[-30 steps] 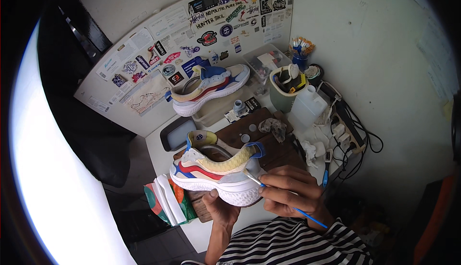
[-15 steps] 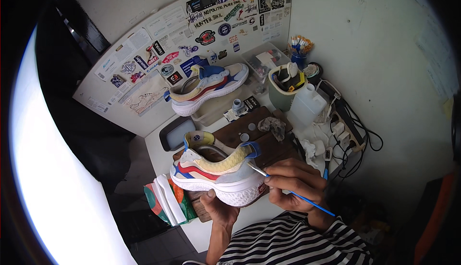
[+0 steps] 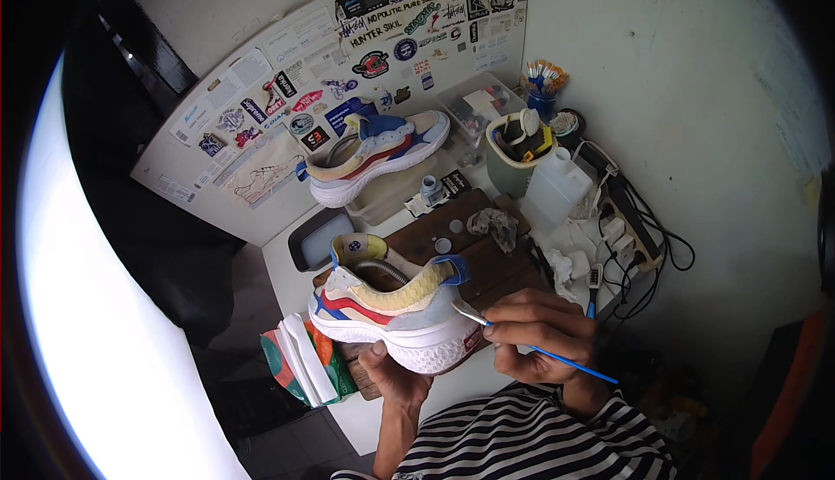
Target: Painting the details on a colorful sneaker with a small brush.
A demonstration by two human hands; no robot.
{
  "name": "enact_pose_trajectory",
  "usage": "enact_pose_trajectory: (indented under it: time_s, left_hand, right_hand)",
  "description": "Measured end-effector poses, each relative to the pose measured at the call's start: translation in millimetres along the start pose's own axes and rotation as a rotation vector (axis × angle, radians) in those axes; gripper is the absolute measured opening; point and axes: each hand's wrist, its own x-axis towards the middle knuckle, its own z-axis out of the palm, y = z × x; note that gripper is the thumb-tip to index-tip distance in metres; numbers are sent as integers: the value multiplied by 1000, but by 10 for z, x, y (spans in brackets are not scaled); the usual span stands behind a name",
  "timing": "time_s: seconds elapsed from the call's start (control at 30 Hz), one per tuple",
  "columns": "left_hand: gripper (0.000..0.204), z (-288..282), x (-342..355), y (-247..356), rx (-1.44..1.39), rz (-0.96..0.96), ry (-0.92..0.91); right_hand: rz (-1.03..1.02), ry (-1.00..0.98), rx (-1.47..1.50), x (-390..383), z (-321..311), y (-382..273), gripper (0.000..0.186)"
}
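Note:
A multicoloured sneaker [image 3: 383,310] with red, blue, cream and grey panels sits over a dark wooden board [image 3: 470,271]. My left hand [image 3: 396,380] grips it from below, thumb against the white sole, other fingers hidden behind it. My right hand [image 3: 544,341] pinches a thin blue paintbrush [image 3: 574,365], its bristles touching the grey panel at the heel. On the board lie small grey discs [image 3: 443,245] and a crumpled rag [image 3: 492,228]. A small open paint jar [image 3: 431,188] stands behind the board.
A second sneaker [image 3: 374,163] rests on a clear container before a stickered board [image 3: 287,63]. A tray [image 3: 320,245] and tissue pack [image 3: 300,363] are at the left; a bucket [image 3: 513,163], jug [image 3: 557,189], brush cup [image 3: 544,89] and power strip [image 3: 635,241] at the right.
My right hand and the brush have moved rightward, the bristles shifting along the heel's grey panel away from the yellow collar. The sneaker and my left hand have barely moved.

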Motion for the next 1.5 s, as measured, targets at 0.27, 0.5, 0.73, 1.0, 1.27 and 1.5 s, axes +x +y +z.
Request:
enact_pose_trajectory:
  time_s: [0.27, 0.5, 0.73, 1.0, 1.27, 1.5]
  left_hand:
    - [80, -96, 11, -9, -22, -21, -12]
    - [81, -78, -32, 14, -1, -1, -3]
    - [83, -25, -47, 4, 38, 12, 2]
    - [82, -30, -35, -17, -10, -5, 23]
    - [80, -31, -8, -23, -9, 14, 8]
    - [80, 24, -6, -20, 45, 4, -29]
  right_hand:
    - [109, 55, 165, 43, -132, -4, 15]
    - [139, -33, 287, 130, -67, 35, 6]
    - [163, 45, 263, 42, -135, 46, 12]
    - [126, 48, 137, 75, -170, 38, 9]
    - [-21, -82, 40, 16, -129, -43, 8]
    - [-25, -30, -25, 90, -156, -4, 8]
